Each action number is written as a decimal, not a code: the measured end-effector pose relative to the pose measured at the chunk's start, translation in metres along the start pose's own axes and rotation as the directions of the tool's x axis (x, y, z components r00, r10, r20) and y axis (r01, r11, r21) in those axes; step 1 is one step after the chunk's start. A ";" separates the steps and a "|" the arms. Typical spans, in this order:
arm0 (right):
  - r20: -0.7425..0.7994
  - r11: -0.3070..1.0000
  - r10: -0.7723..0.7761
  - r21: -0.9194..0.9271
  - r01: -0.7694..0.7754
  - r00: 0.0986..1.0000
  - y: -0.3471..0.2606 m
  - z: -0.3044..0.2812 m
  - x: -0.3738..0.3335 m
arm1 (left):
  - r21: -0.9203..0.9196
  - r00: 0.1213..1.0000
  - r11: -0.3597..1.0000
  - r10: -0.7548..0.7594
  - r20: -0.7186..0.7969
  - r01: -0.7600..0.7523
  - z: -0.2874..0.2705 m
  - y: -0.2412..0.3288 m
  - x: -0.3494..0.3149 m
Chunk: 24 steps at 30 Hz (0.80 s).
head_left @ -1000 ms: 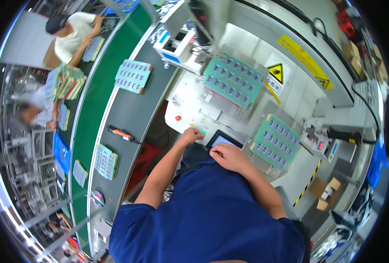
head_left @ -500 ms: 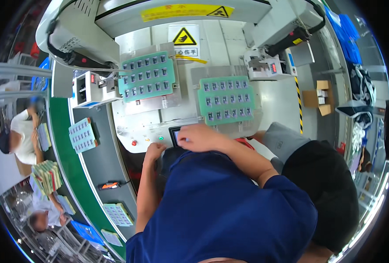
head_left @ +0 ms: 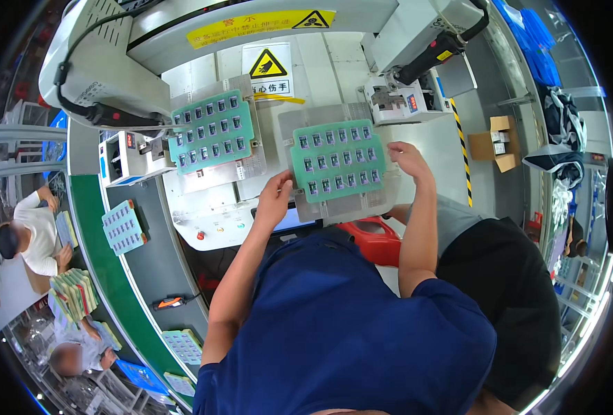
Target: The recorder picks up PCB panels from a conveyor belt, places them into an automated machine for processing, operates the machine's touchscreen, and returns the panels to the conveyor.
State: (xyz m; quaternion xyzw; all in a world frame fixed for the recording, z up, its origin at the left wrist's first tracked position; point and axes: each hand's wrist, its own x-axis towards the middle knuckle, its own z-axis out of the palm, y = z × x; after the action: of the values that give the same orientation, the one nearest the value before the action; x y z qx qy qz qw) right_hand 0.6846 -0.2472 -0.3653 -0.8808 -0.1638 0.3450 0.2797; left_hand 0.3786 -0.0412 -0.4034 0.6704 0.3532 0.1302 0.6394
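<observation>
A green tray (head_left: 337, 160) with rows of small dark parts lies on the right-hand metal fixture plate (head_left: 389, 196) of a white machine. My left hand (head_left: 273, 202) is at its left edge, fingers bent and slightly apart; whether they touch the tray is hard to see. On the other side, my right hand (head_left: 411, 162) is just off the tray's right edge, with thumb and fingers apart and nothing visible between them. A similar filled green tray (head_left: 211, 129) rests on the left fixture plate.
White screw-feeder boxes (head_left: 135, 158) and a tool head (head_left: 427, 59) flank the fixtures. Left of me, a conveyor carries another tray (head_left: 124, 227) and an orange-black handheld tool (head_left: 171, 302). A red stool (head_left: 374, 240) and a person's dark-clothed leg (head_left: 503, 297) are close on my right.
Both hands have come up from the machine's front edge to either side of the right tray. My right hand has swung rightward, uncovering the small screen and red stool. The view has shifted slightly.
</observation>
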 end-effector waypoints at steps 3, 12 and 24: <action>0.128 0.970 0.087 0.213 -0.113 0.988 -0.013 0.010 -0.008 | 0.025 0.999 0.999 -0.035 -0.012 0.035 0.011 0.003 0.016; 0.265 0.931 0.052 0.336 -0.143 0.963 0.004 0.013 -0.002 | 0.188 0.988 0.971 -0.154 0.028 0.146 0.013 0.006 0.038; 0.303 0.921 0.000 0.372 -0.119 0.953 0.011 0.014 0.005 | 0.248 0.986 0.957 -0.162 0.033 0.149 0.014 0.009 0.045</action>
State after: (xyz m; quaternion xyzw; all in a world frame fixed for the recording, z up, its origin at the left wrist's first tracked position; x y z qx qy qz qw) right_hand 0.6795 -0.2479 -0.3830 -0.7512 -0.1058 0.5072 0.4089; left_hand 0.4223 -0.0228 -0.4088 0.7176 0.4010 0.0171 0.5692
